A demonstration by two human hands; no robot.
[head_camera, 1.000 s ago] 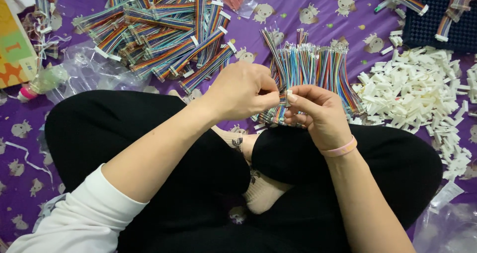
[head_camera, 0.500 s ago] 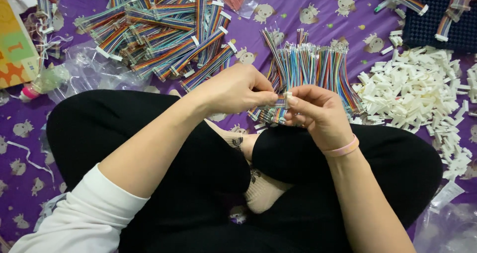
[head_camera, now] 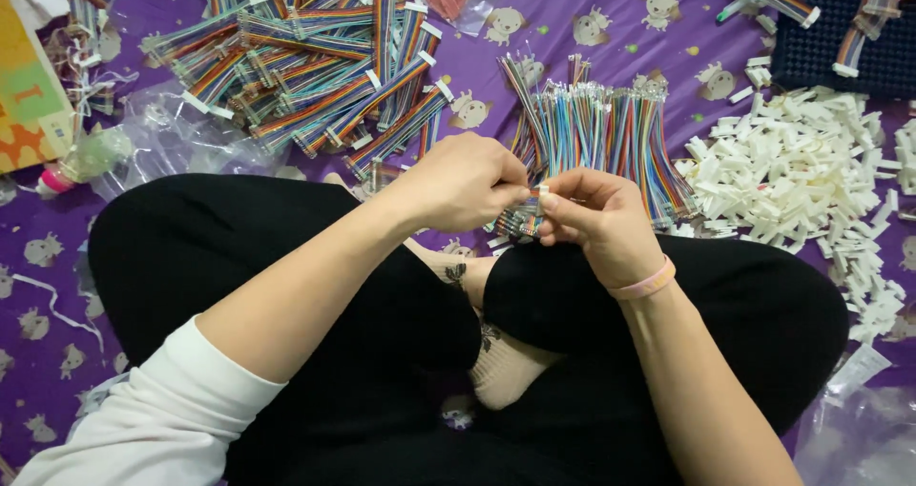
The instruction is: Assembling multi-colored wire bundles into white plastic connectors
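Note:
My left hand (head_camera: 468,183) and my right hand (head_camera: 596,217) meet over my crossed legs, fingertips pinched together on a small white connector (head_camera: 542,190) with a thin coloured wire. Just behind the hands lies a bundle of loose rainbow wires (head_camera: 601,128) with pale tips, spread on the purple cloth (head_camera: 506,57). My right wrist carries a pink band. What exactly sits between the fingertips is mostly hidden.
A heap of finished rainbow ribbon cables (head_camera: 315,66) lies at the upper left. A pile of white plastic connectors (head_camera: 811,162) is at the right. A dark tray (head_camera: 840,28) sits top right, clear plastic bags (head_camera: 153,133) at left and lower right, a colourful box (head_camera: 29,95) far left.
Both hands stay pinched together in the same place; the fingers have shifted only slightly on the small piece.

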